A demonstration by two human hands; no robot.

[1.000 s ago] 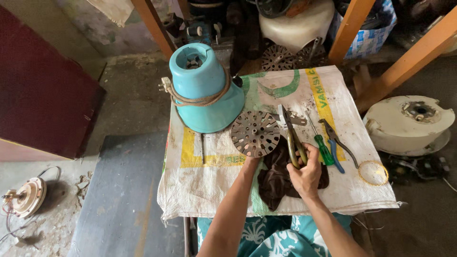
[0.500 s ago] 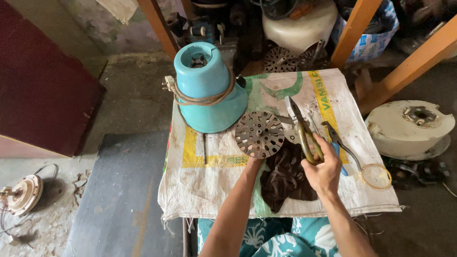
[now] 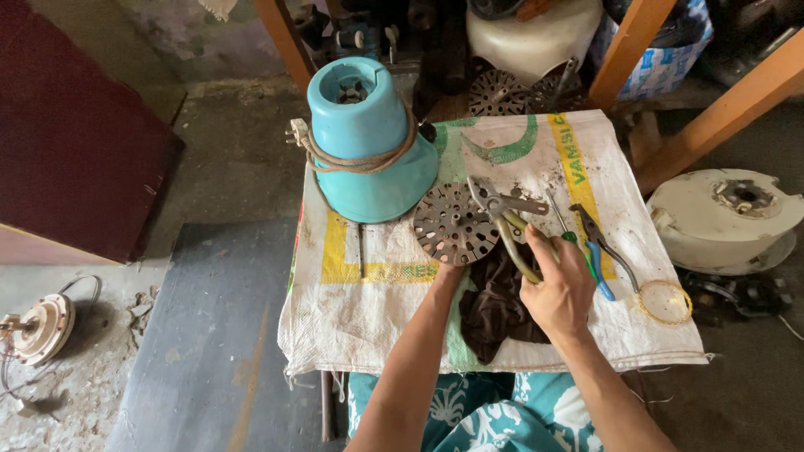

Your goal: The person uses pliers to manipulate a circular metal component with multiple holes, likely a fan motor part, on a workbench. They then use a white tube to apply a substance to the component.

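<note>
Pliers (image 3: 508,224) in right hand (image 3: 559,291); perforated disc (image 3: 456,224), blue mixer base (image 3: 368,142) beside.

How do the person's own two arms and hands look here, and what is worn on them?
Both arms are bare up to the frame edge: no sleeves, gloves, watch or bracelet show. The left hand is mostly hidden behind a perforated metal disc. The right hand shows no ring that I can make out. Below the arms lies teal clothing with a white floral print.

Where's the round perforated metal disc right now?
The perforated disc lies mid-table on the white sack, just right of the teal appliance base, at the left hand, beside the pliers.
</note>
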